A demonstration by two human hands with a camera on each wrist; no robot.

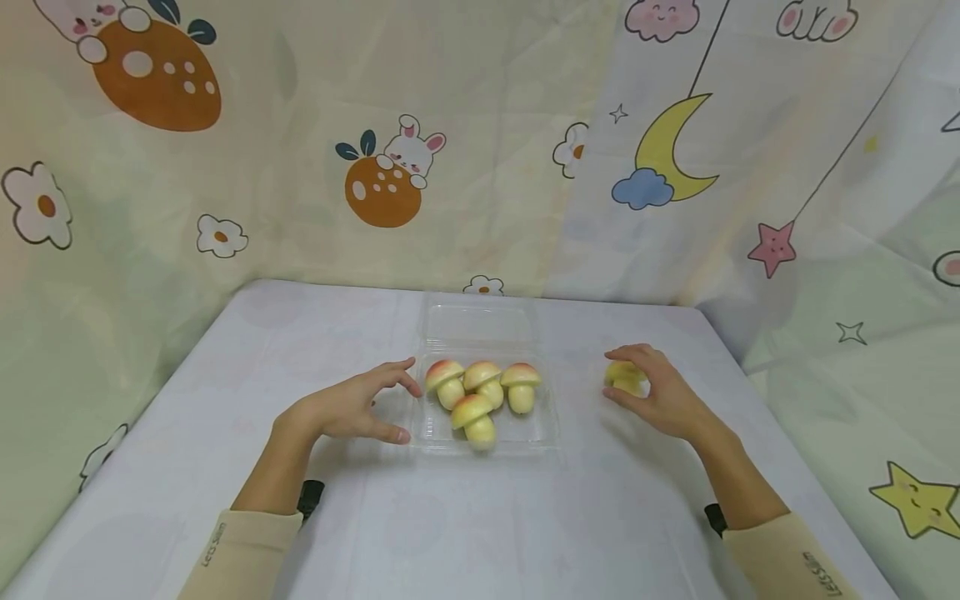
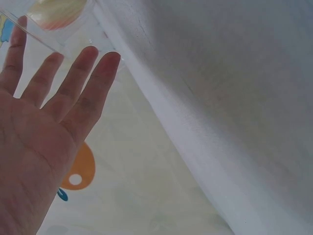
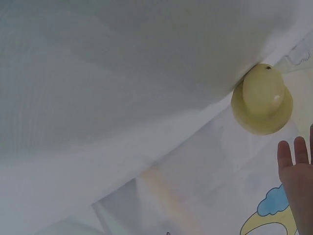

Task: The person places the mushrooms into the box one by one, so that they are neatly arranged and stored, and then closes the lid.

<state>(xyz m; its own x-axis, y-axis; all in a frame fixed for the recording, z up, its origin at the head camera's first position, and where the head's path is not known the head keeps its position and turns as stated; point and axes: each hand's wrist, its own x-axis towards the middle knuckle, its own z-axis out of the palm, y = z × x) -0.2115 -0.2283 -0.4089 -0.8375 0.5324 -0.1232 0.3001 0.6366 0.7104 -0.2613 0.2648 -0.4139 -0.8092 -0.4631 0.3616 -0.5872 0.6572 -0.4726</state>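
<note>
A clear plastic clamshell box (image 1: 536, 429) sits on the table with its lid (image 1: 480, 323) folded back, holding several toy mushrooms (image 1: 521, 387) with reddish-yellow caps and pale stems. My left hand (image 1: 347, 408) is beside the box's left side, thumb and fingers spread, fingertips at the edge; whether they touch is unclear. In the left wrist view, its fingers (image 2: 83, 105) are fairly straight. To the right of the box, a lone yellow mushroom (image 1: 625, 377) lies between the spread thumb and fingers of my right hand (image 1: 663, 398). A gap separates this mushroom (image 3: 264, 100) from the visible fingertips in the right wrist view.
White cloth covers the table (image 1: 480, 517). A printed fabric curtain (image 1: 495, 208) with cartoon rabbits, flowers and stars hangs behind and along the sides. Dark straps (image 1: 310, 498) show at both wrists beside the beige sleeves (image 1: 243, 554).
</note>
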